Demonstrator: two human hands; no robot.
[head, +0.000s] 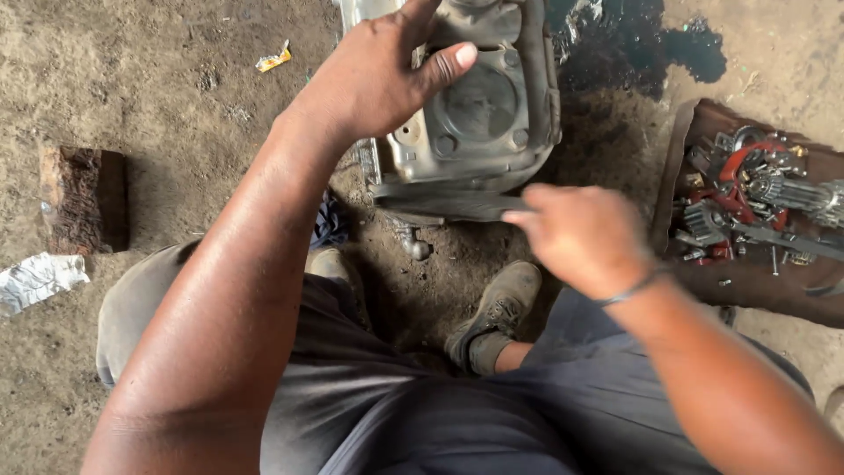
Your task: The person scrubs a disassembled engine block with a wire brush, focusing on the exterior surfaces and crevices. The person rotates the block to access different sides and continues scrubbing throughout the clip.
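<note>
A grey metal engine casing (492,114) stands on the dirt ground in front of me at top centre. My left hand (382,70) rests on its upper left side, thumb pressed over the top face and fingers wrapped behind it. My right hand (580,233) grips a flat dark file-like tool (448,207), which lies horizontally against the casing's lower edge. My feet in worn shoes (497,308) sit just below the casing.
A dark tray (747,281) with gears, shafts and red parts lies at the right. A wooden block (85,198) and crumpled foil (40,280) lie at the left. A black oil stain (642,44) spreads beyond the casing. A small bolt (413,242) lies under it.
</note>
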